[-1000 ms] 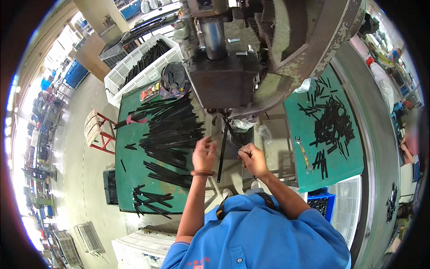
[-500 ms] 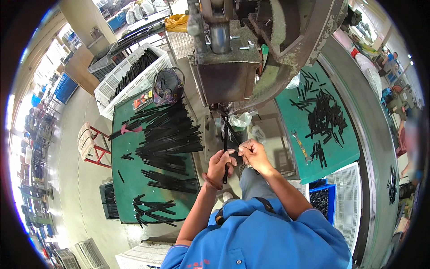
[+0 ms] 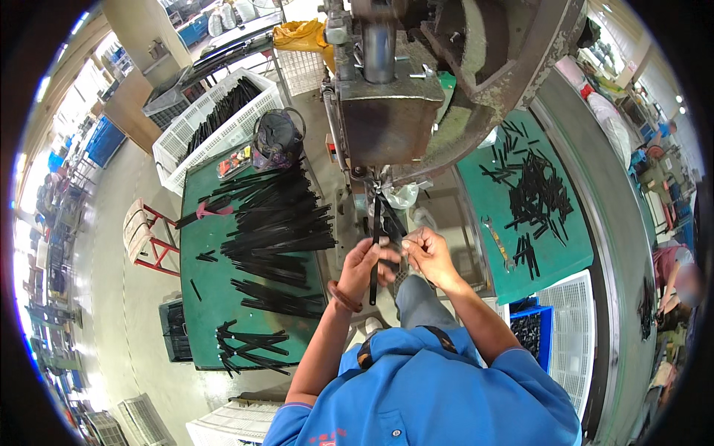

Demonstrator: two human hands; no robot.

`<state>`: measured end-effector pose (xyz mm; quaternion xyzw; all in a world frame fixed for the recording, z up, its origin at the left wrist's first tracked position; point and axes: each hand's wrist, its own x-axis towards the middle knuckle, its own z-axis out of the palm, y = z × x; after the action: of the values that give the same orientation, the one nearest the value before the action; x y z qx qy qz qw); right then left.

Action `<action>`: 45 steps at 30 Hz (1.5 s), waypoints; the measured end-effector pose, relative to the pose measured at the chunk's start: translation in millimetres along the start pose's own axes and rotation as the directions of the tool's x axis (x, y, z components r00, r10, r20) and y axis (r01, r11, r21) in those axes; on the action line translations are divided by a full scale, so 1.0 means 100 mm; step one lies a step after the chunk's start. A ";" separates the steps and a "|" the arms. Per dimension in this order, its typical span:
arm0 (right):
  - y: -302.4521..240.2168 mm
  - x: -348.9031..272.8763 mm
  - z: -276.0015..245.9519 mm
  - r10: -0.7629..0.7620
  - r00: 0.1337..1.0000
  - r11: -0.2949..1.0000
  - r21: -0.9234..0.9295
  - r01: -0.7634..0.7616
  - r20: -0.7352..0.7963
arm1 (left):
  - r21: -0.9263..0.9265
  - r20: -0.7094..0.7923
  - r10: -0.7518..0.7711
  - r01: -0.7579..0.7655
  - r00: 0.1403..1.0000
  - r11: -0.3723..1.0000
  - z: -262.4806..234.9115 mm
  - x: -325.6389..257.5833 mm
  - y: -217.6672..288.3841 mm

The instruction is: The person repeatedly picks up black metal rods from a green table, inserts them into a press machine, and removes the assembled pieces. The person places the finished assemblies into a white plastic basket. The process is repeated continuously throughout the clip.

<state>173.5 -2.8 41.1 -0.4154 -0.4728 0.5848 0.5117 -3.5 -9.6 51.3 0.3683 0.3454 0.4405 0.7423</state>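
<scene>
Head: hands [image 3: 360,270], strip [image 3: 373,288], red-lettered shirt [image 3: 446,386]

Forearms [image 3: 318,349] converge forward, elbows bent. Left hand [image 3: 369,266] — fingers loosely curled, pointing inward. Right hand [image 3: 430,254] — fingers folded, thumb and forefinger pinched.

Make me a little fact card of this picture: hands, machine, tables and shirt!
Left hand: at a long black strip
Right hand: close to a second strip; its hold is unclear
Machine: big, metal, in front of the person
Left table: green, with a pile of black strips
Right table: green, with short black pieces and a wrench
Shirt: blue
</scene>
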 end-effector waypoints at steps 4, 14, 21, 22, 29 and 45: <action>0.14 -0.30 -0.05 0.078 0.995 0.996 -0.041 -0.075 0.059 | -0.023 -0.164 0.059 -0.063 0.985 0.998 -0.03 0.29 -0.02; 0.21 -0.47 -0.32 0.128 0.982 0.963 -0.253 -0.090 0.139 | -0.081 -0.321 0.050 -0.081 0.946 0.993 0.09 0.46 -0.25; 0.06 -0.43 -0.54 0.266 0.937 0.948 -0.237 -0.213 0.224 | -0.110 -0.399 0.048 -0.100 0.916 0.989 0.25 0.40 -0.35; 0.03 -0.40 -0.55 0.268 0.933 0.945 -0.254 -0.206 0.239 | -0.093 -0.404 0.073 -0.121 0.912 0.988 0.27 0.40 -0.35; 0.00 -0.13 -0.66 0.017 0.959 0.938 -0.337 0.083 0.284 | -0.132 -0.417 -0.029 -0.029 0.909 0.991 0.17 0.43 -0.36; 0.05 1.30 0.16 0.122 0.991 0.989 -0.084 -0.126 -0.050 | -0.087 -0.394 0.026 -0.065 0.919 0.994 0.01 0.52 -0.57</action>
<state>139.7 123.4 39.3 -0.4789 -0.4593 0.5849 0.4664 39.7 17.5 -6.1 0.2437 0.4562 0.5389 0.6649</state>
